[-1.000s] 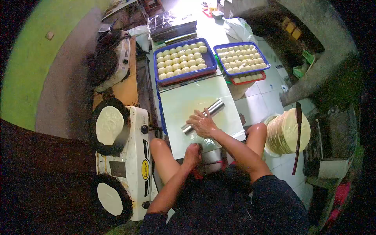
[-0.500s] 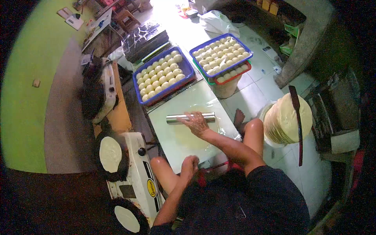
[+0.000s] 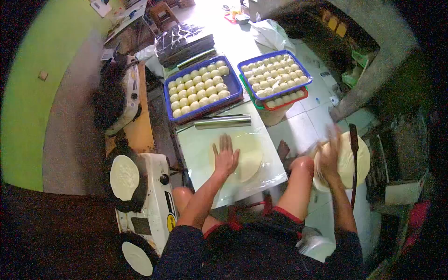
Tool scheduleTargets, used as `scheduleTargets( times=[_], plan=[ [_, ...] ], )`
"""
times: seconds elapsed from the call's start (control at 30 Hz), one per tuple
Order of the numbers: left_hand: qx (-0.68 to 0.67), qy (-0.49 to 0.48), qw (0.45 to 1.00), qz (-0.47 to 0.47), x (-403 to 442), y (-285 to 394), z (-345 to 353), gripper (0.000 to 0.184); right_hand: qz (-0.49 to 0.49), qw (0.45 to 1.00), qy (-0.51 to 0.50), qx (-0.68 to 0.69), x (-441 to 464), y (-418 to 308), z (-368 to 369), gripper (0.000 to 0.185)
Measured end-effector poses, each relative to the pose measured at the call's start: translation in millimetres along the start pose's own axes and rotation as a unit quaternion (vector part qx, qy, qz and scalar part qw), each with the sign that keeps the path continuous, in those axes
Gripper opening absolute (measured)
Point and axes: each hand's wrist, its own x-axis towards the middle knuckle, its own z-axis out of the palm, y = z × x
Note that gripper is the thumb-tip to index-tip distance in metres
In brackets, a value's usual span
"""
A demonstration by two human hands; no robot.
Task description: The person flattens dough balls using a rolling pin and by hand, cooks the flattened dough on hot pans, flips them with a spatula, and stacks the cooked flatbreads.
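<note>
My left hand [image 3: 226, 157] lies flat with its fingers spread on a thin rolled-out dough sheet [image 3: 249, 161], which rests on the white board [image 3: 196, 172] between my knees. Beyond it, a shiny metal rolling pin [image 3: 222, 122] lies loose across the board's far end. Off to the right, my right hand [image 3: 330, 151] is smeared by motion at the left edge of a stack of round flatbreads [image 3: 345, 161]. Its fingers are too blurred to read. A long dark spatula [image 3: 353, 163] lies across that stack, apart from the hand.
A blue tray of dough balls [image 3: 170, 109] stands past the board, with another blue tray [image 3: 308, 77] stacked at its right. On the left, a stove [image 3: 156, 186] carries two dark pans holding a flatbread [image 3: 124, 177] and another flatbread [image 3: 137, 258].
My right hand has let go of the rolling pin and swung right to the flatbread stack. The pin now lies farther up the board. My left hand has moved onto the dough and opened flat.
</note>
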Motion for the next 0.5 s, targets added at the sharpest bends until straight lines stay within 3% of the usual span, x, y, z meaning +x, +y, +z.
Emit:
scheduleTargets(
  times=[0.03,0.13,0.17,0.23,0.37,0.43,0.5],
  plan=[
    [0.009,0.003,1.0,0.001,7.2,-1.6,-0.3,0.075,-0.064,0.968,0.044,-0.237,-28.6,88.2,-9.7,0.079],
    [0.023,0.002,0.999,-0.027,20.0,-9.0,4.4,0.077,0.194,0.944,-0.007,-0.266,-95.8,114.0,-100.7,0.103],
    [0.017,-0.021,1.0,-0.016,16.4,-3.1,2.2,0.077,0.184,0.961,0.003,-0.207,-126.3,152.2,-107.6,0.103],
    [0.004,-0.062,0.998,0.002,7.6,19.5,-6.2,0.077,0.265,0.941,-0.05,-0.204,-154.1,160.8,-115.3,0.101],
    [0.001,-0.004,1.0,-0.016,-6.2,10.7,-4.6,0.077,0.242,0.952,-0.053,-0.179,-176.6,166.6,-114.4,0.069],
    [0.006,-0.007,1.0,-0.003,-20.3,11.7,4.8,0.078,0.112,0.97,-0.013,-0.216,-189.2,210.2,-113.8,0.051],
    [-0.008,-0.033,0.999,0.002,-46.5,19.5,-0.5,0.082,0.062,0.982,0.009,-0.176,-176.7,173.7,-114.6,0.042]
  ],
)
